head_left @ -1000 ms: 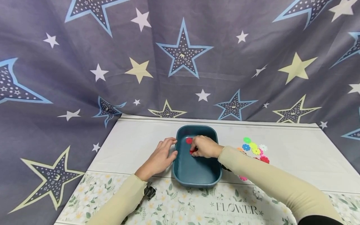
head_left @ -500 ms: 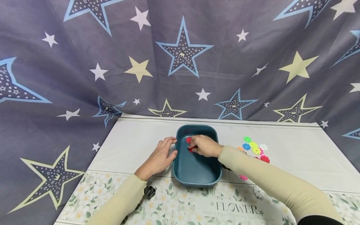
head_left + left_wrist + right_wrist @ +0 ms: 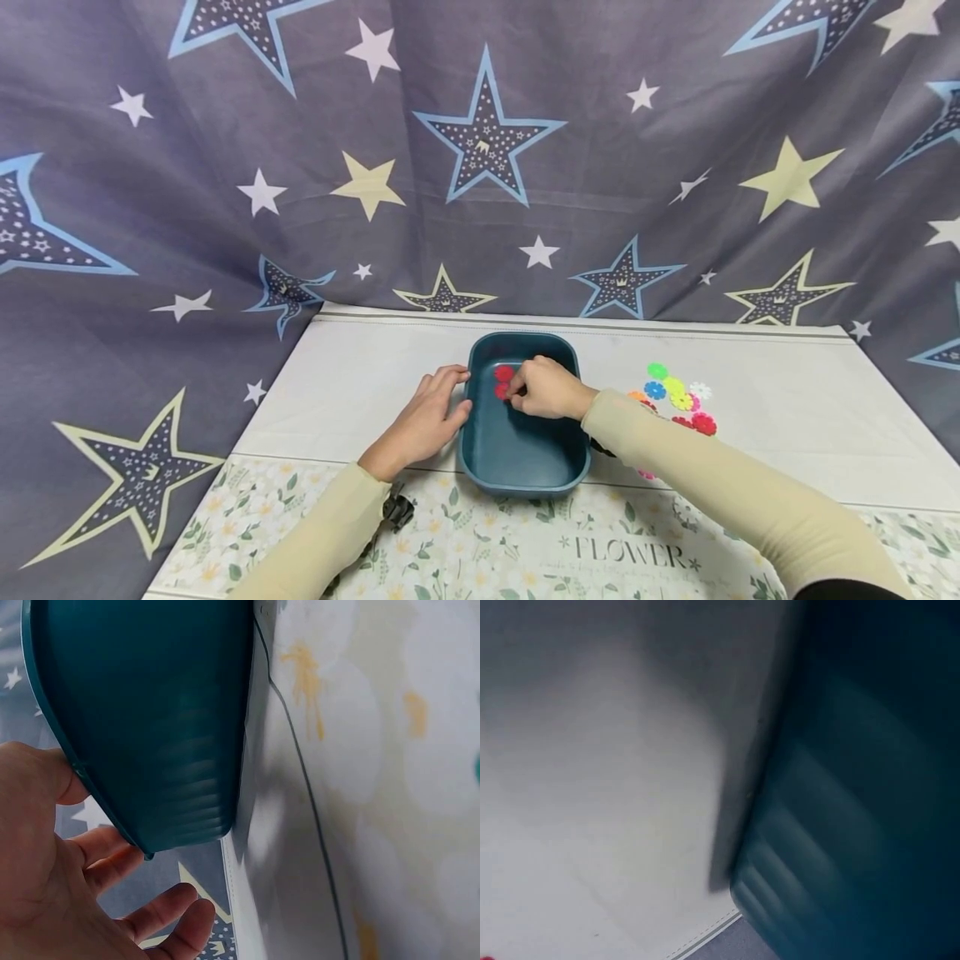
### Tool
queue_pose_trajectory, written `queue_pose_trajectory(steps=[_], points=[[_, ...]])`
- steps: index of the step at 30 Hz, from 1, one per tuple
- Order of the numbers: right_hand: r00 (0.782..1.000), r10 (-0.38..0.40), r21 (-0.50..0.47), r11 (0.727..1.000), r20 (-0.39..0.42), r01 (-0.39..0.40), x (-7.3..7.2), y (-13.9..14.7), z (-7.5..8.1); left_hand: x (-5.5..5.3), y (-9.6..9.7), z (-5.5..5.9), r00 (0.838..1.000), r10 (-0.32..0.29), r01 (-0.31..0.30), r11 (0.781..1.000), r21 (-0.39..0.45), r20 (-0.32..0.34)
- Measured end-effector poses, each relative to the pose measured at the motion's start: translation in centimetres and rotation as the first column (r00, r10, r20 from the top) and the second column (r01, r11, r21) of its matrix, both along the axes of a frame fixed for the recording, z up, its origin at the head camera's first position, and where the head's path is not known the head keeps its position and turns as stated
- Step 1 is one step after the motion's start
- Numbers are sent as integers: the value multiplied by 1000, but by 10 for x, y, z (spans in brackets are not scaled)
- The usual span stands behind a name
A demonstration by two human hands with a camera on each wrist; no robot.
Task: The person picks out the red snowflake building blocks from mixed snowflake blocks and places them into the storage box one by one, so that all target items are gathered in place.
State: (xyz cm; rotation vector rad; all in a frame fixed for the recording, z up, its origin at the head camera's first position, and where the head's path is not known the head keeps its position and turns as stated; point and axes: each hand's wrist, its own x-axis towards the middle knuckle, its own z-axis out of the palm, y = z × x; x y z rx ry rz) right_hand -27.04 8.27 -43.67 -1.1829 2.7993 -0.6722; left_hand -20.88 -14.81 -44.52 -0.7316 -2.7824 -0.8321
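Note:
A dark teal plastic bin (image 3: pixel 525 483) stands on the table. Inside it, near the left wall, a red flower-shaped disc (image 3: pixel 504 373) lies flat. Just in front of that one is a second red flower-shaped disc (image 3: pixel 501 391). My right hand (image 3: pixel 551 389) reaches into the bin with curled fingers, its fingertips at the right edge of the second disc. In the right wrist view that hand is hidden; only the bin's outer wall (image 3: pixel 840 825) and tabletop show. My left hand (image 3: pixel 427 417) rests loosely against the bin's left rim, fingers relaxed, also seen beside the bin in the left wrist view.
Right of the bin lie several loose flower-shaped discs, among them a green disc (image 3: pixel 657 371), a blue disc (image 3: pixel 655 390) and a red disc (image 3: pixel 703 423). The right forearm partly covers the pile. A starred curtain (image 3: pixel 480 225) hangs behind the table.
The second red disc has gone from between my right fingertips to lying flatter, slightly left and farther back, beside the first. My left hand and the bin have stayed put.

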Motion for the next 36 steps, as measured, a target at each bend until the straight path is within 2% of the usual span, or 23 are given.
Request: queue_pose_trajectory(steps=[8, 11, 14, 18, 23, 29, 33, 36], points=[[999, 5, -48, 999, -48, -7, 0, 2, 1, -1, 1, -1, 1000, -3, 3, 1000, -5, -2], [997, -13, -101, 995, -78, 5, 2, 6, 2, -1, 3, -1, 1000, 1, -1, 1000, -13, 22], [996, 5, -136, 991, -89, -17, 6, 14, 3, -1, 4, -1, 999, 9, -8, 1000, -17, 40], [991, 47, -151, 986, -125, -66, 13, 29, 8, -1, 3, -1, 999, 18, -17, 1000, -13, 38], [979, 46, -169, 982, -198, -80, 29, 51, 19, 0, 2, -2, 999, 23, -22, 999, -24, 41], [979, -31, -196, 980, -202, -10, 50, 84, 30, 1, 2, -3, 999, 19, -18, 1000, -20, 38], [971, -131, -212, 973, -201, 88, 57, 117, 32, 1, 2, -2, 999, 20, -19, 1000, -19, 42], [959, -212, -178, 968, -190, 179, 60, 145, 28, 2, 3, -2, 999, 22, -21, 1000, -21, 45]])
